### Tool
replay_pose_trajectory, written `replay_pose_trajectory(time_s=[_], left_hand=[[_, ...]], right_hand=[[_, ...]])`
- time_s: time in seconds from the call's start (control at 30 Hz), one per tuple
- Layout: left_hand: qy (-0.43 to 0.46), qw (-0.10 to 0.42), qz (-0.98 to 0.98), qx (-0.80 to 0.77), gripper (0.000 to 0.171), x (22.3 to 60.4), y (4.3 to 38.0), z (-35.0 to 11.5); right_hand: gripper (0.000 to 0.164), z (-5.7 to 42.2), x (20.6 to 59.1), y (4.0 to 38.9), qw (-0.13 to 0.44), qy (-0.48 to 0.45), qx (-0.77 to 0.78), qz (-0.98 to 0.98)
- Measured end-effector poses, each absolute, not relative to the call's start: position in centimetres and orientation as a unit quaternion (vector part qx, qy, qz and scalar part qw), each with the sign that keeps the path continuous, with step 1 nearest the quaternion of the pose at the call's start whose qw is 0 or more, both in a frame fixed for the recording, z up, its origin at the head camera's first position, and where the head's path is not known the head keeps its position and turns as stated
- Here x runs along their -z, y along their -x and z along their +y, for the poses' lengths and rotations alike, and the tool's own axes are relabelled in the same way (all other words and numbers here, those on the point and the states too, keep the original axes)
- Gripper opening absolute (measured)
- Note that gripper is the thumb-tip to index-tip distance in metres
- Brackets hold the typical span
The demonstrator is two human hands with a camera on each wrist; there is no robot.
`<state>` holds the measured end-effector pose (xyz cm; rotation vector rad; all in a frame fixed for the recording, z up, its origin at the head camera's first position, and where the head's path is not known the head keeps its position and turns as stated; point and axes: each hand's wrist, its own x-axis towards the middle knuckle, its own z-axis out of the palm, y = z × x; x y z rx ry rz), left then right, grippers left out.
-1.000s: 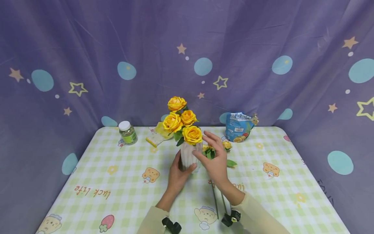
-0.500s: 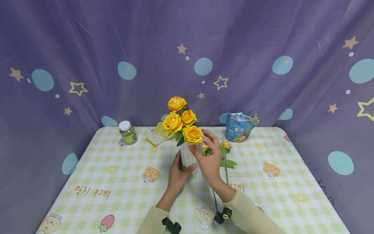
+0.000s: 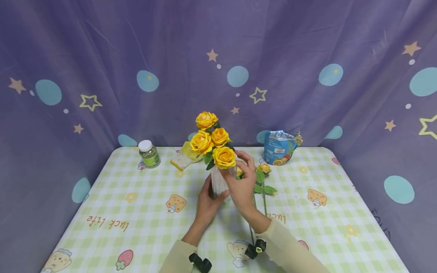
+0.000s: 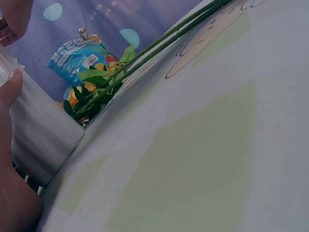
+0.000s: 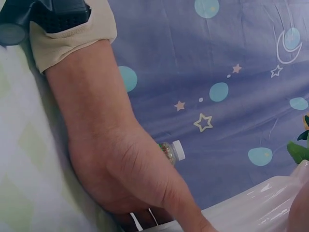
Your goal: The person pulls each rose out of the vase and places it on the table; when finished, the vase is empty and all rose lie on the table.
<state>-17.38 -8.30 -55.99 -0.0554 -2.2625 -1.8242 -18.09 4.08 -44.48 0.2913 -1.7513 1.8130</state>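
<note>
A white, glossy vase [image 3: 217, 183] stands on the table with several yellow roses [image 3: 224, 157] in it. My left hand [image 3: 208, 204] grips its lower left side, thumb across the front. Around the upper right side, my right hand [image 3: 243, 186] holds the vase, its thumb in front and fingers reaching behind the rim. Part of the right fingers is hidden. In the left wrist view the vase [image 4: 43, 130] leans across the left edge of the picture. The right wrist view shows the right thumb against the vase [image 5: 256, 200].
More yellow roses [image 3: 264, 169] lie right of the vase, their green stems [image 4: 159, 50] pointing towards me. A blue pouch [image 3: 279, 148] with a clip stands at the back right. Further left are a white-lidded jar [image 3: 149, 154] and a yellow-and-white cloth item [image 3: 186, 156].
My right hand has moved left onto the vase, its thumb and fingers closing around the upper side. The left hand, vase and roses have barely moved.
</note>
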Motion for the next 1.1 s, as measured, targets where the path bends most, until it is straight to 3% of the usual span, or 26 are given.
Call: replay_pose_trajectory(time_s=[0.2,0.57,0.73,1.1], left_hand=[[0.002,0.088,-0.777,0.623,0.102,55.2,17.2,-8.4],[0.002,0.097,-0.779,0.619,0.099,55.4,17.1,-8.3],[-0.002,0.094,-0.781,0.617,0.1,55.5,17.1,-8.3],[0.0,0.098,-0.781,0.617,0.099,55.5,17.1,-8.3]], right_hand=[[0.014,3.9,44.1,18.0,0.295,-0.098,-0.68,-0.664],[0.013,4.2,43.8,18.4,0.307,-0.102,-0.684,-0.654],[0.02,4.4,43.7,18.4,0.322,-0.102,-0.683,-0.648],[0.011,4.7,42.9,18.7,0.336,-0.129,-0.709,-0.607]])
